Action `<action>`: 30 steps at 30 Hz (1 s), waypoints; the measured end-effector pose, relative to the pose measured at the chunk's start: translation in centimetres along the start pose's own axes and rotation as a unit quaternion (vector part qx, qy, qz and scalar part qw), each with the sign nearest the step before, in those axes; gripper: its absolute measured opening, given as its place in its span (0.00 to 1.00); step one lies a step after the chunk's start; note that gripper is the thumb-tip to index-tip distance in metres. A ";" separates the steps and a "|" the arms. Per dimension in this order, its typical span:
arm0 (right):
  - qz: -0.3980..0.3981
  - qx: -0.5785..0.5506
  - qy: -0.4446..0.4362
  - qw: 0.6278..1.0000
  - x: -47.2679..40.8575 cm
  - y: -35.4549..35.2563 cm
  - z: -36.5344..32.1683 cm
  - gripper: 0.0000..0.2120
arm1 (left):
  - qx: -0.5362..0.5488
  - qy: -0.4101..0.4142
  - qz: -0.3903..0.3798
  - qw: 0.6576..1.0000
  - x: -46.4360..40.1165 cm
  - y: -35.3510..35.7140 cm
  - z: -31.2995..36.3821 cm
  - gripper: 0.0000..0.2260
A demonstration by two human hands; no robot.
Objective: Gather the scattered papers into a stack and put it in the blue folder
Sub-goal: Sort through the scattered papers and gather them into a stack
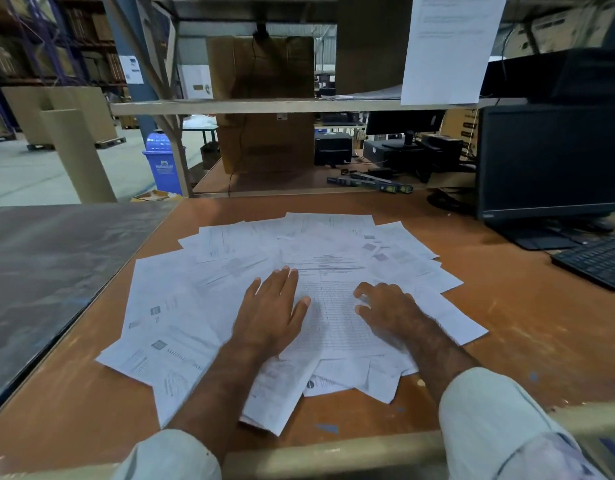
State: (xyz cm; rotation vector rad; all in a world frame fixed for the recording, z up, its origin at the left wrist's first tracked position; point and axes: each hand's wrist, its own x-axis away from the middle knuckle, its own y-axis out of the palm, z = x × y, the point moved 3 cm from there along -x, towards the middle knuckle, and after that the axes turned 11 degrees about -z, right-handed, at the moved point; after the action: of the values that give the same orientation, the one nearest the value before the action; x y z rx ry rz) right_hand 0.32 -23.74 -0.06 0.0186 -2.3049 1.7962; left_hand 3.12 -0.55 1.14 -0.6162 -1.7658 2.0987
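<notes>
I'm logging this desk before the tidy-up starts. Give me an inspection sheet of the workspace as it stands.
Surface: brown wooden desk, grey sheet alongside on the left.
Job's things: scattered white printed papers overlapping loosely, not stacked; blue folder not seen.
Clutter: black keyboard, black monitor.
Hands: left hand flat on papers, fingers straight; right hand on papers, fingers bent.
Cables: black cable beside monitor.
Surroundings: cardboard boxes, blue bin, hanging white sheet.
</notes>
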 end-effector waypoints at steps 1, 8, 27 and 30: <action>0.007 0.003 0.009 1.000 -0.7 -0.2 0.0 0.16 | 0.001 0.001 0.000 1.000 -1.0 0.1 -0.1 0.41; 0.064 -0.045 0.069 0.995 -2.9 -0.6 -0.5 0.32 | 0.029 0.000 0.024 0.999 -4.9 0.6 -1.1 0.34; 0.084 -0.345 -0.058 0.933 -2.5 -3.0 1.2 0.16 | 0.154 -0.019 0.056 0.986 -4.2 1.4 -2.8 0.33; 0.073 -0.346 -0.102 0.930 -2.7 -3.1 1.1 0.19 | 0.168 -0.035 0.067 0.983 -4.2 1.3 -3.2 0.33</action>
State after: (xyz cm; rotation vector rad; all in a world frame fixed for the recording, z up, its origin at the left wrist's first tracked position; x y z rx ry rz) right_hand 3.22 -25.91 2.12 -0.0853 -3.0294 0.9688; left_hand 8.39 -0.25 -0.07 -0.5843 -1.3867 2.4633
